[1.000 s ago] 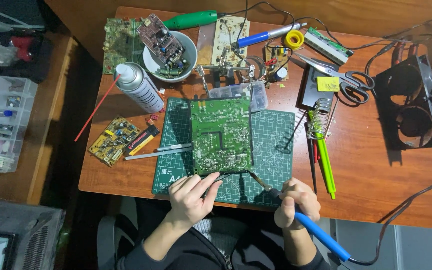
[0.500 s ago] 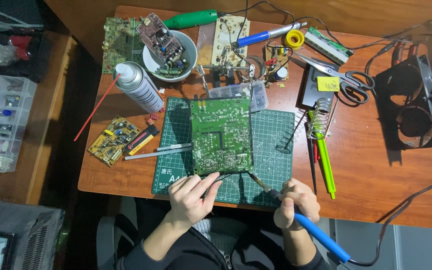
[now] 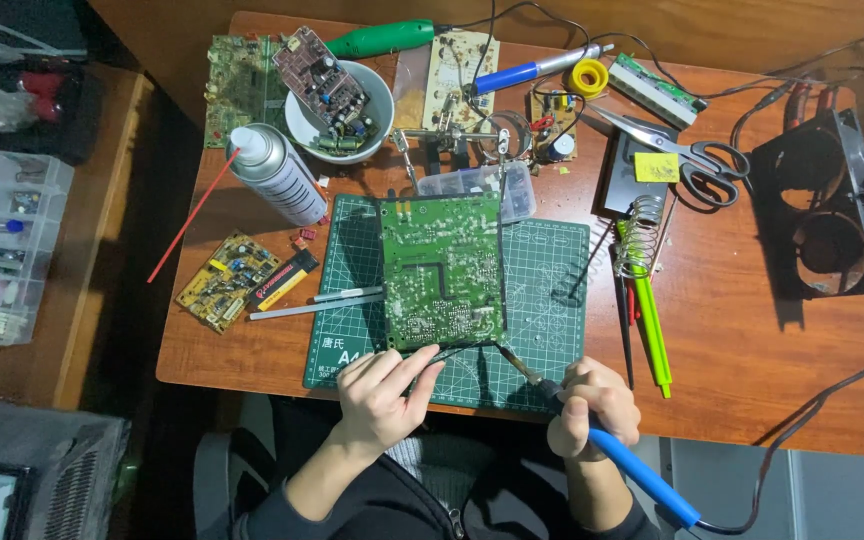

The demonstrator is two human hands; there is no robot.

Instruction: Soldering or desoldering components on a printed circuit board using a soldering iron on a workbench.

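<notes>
Little has changed since 1 second ago. The right hand (image 3: pixel 592 405) still grips the soldering iron (image 3: pixel 617 455), its tip at the circuit board (image 3: pixel 442 270). The left hand (image 3: pixel 382 395) still pinches a thin wire (image 3: pixel 457 350) there.

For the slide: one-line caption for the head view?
Right hand holds a blue-handled soldering iron toward a green circuit board on a cutting mat; left hand at the board's near edge.
</notes>
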